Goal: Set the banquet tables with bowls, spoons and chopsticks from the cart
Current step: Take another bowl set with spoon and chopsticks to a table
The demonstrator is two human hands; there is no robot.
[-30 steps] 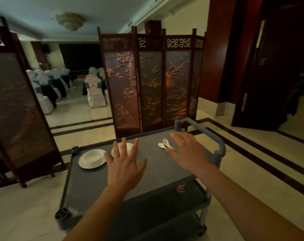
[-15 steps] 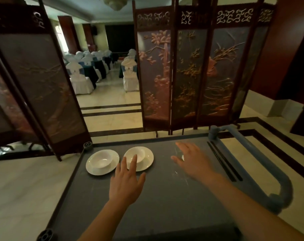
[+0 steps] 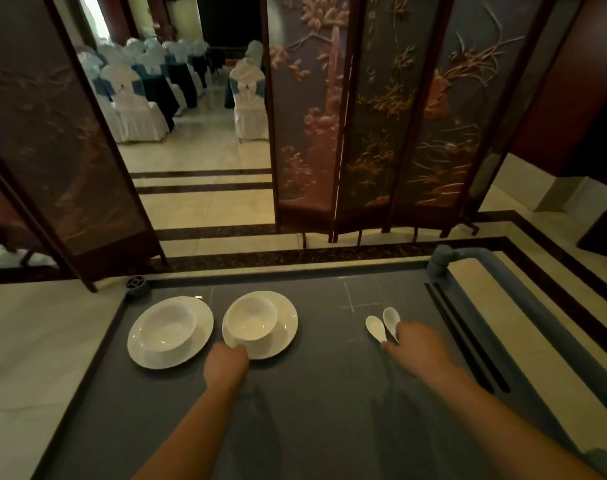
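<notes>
Fingers (image 3: 238, 348) curl on the plate (image 3: 284, 336) rim; right hand (image 3: 414, 344) touches spoons (image 3: 381, 323).

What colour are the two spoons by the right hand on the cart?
White. The two spoons show clearly against the dark grey cart top in the head view.
</notes>
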